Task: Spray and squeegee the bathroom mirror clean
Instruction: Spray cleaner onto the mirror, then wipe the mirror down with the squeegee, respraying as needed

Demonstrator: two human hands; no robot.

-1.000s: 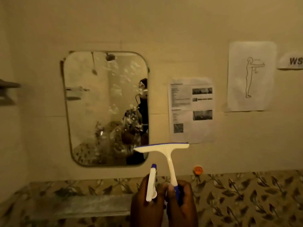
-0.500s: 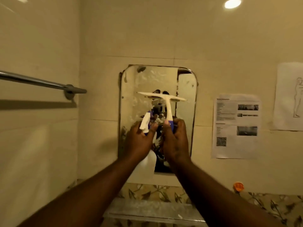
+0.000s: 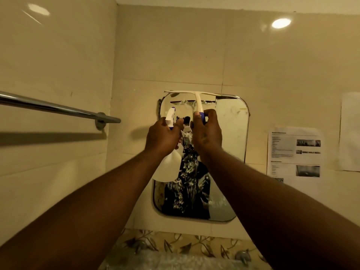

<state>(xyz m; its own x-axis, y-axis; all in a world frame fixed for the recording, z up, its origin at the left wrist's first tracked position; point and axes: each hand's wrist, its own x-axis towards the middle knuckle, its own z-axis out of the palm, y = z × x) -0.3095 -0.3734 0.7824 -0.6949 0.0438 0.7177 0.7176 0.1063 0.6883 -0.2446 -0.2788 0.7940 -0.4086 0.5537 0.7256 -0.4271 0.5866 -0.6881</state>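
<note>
Gripping squeegee [image 3: 198, 102] handle in right hand [image 3: 207, 133], blade at mirror [image 3: 229, 133] top edge, frame centre; clutching spray bottle [image 3: 168, 168] in left hand [image 3: 162, 136]. Possibly risking streaks from uneven pressure, or knocking glass with bottle.

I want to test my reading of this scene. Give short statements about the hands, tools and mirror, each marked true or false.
1. The right hand grips the squeegee in front of the mirror. True.
2. The squeegee blade lies at the mirror's bottom edge. False: at its top edge.
3. The left hand holds the spray bottle. True.
4. The towel rail is right of the mirror. False: left of it.
5. The mirror is wiped clean. False: foam streaks its lower middle.
</note>
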